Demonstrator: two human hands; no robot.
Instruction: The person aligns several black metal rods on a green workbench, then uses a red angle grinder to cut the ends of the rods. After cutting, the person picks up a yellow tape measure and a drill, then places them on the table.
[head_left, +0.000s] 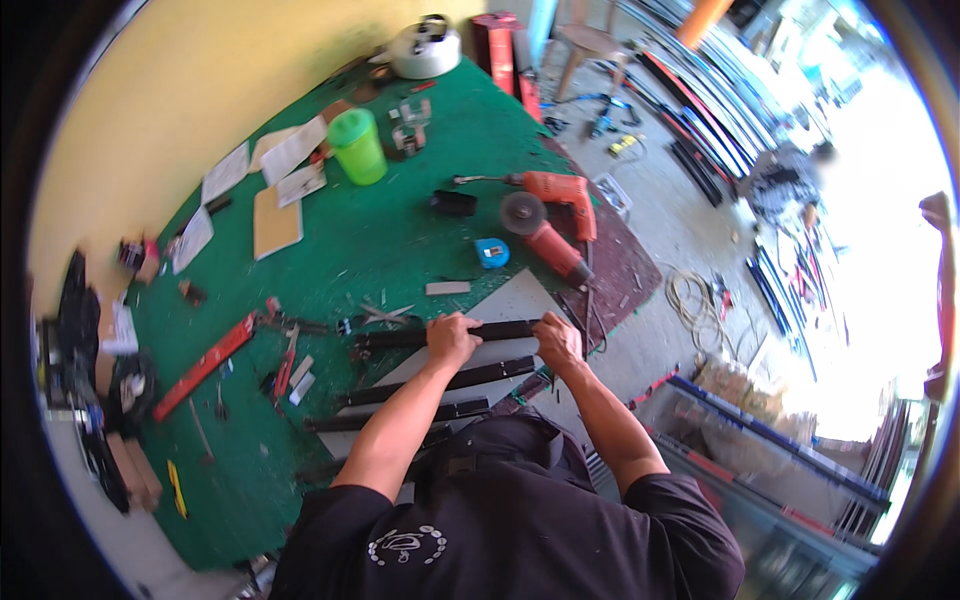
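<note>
A dark, straight bar (502,330) lies crosswise before me on a pale flat sheet (520,298) on the green table. My left hand (455,340) is closed around its middle. At its right end, my right hand (558,342) grips the bar with fingers curled. Nearer to my body lie more dark bars (490,373), roughly parallel to it, their near ones partly hidden by my left arm and shirt. A small pale strip (447,288) and a blue tape measure (491,253) rest just beyond my hands.
Beyond my right hand lie an angle grinder (545,240) and a red drill (560,190). A red spirit level (205,367) and pliers (287,362) are at left. Farther back stand a green lidded cup (357,147) and papers (293,150). Long profiles (715,90) cover the floor at right.
</note>
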